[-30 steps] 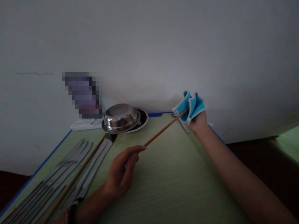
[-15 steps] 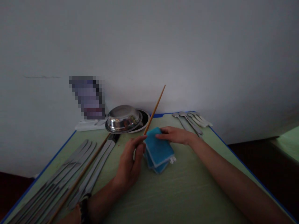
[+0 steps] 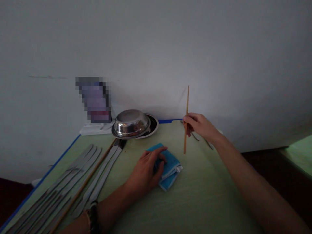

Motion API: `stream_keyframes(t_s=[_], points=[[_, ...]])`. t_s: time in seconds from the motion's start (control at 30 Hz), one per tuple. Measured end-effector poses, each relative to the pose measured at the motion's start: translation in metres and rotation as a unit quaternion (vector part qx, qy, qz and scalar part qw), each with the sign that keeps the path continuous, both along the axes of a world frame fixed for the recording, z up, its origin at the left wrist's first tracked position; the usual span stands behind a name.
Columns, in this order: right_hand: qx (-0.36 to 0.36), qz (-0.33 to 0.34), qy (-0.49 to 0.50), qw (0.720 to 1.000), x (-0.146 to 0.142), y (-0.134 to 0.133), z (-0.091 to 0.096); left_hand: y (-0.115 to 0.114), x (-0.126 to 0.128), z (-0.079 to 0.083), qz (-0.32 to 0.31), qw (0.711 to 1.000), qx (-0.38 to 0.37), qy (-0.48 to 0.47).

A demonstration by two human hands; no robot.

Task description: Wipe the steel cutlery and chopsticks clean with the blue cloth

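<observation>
My right hand is closed round a thin wooden chopstick and holds it upright above the far right part of the green table. A folded blue cloth lies on the table in the middle. Over its left part rests my left hand, fingers curled onto the cloth and gripping it. A second wooden chopstick lies among the knives at the left.
Several flat metal knives lie in a row at the left of the table. An upturned steel bowl sits on a dark plate by the wall, beside a white tray. Spoons lie partly hidden behind my right hand.
The chopstick passed from my left hand to my right hand, which lifted it upright to the right. My left hand moved onto the blue cloth, which my right hand let go.
</observation>
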State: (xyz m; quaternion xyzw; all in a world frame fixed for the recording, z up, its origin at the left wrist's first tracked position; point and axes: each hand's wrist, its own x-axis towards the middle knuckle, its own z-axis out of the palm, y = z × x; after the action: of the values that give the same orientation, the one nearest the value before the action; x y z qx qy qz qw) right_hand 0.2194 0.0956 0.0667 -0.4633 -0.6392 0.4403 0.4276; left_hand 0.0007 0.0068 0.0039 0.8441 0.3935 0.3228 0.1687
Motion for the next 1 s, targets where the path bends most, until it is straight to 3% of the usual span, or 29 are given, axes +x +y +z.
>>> stream_keyframes(t_s=[0.13,0.27,0.47,0.77,1.0], points=[[-0.008,0.025,-0.262,0.965,0.025,0.002,-0.007,0.002,0.002,0.0,-0.015,0.999,-0.005,0.028],[-0.043,0.004,-0.299,0.953,0.019,0.004,-0.029,0.002,0.002,0.001,-0.016,0.999,-0.006,0.036],[0.014,-0.067,-0.393,0.917,0.014,0.009,-0.038,0.001,0.001,0.0,-0.009,0.999,-0.016,0.032],[-0.03,-0.071,-0.375,0.924,0.027,0.015,-0.039,0.004,0.002,-0.001,-0.016,0.999,-0.025,0.03],[-0.022,-0.086,-0.265,0.96,0.037,0.02,-0.053,0.004,0.001,-0.001,-0.014,0.999,-0.026,0.027]])
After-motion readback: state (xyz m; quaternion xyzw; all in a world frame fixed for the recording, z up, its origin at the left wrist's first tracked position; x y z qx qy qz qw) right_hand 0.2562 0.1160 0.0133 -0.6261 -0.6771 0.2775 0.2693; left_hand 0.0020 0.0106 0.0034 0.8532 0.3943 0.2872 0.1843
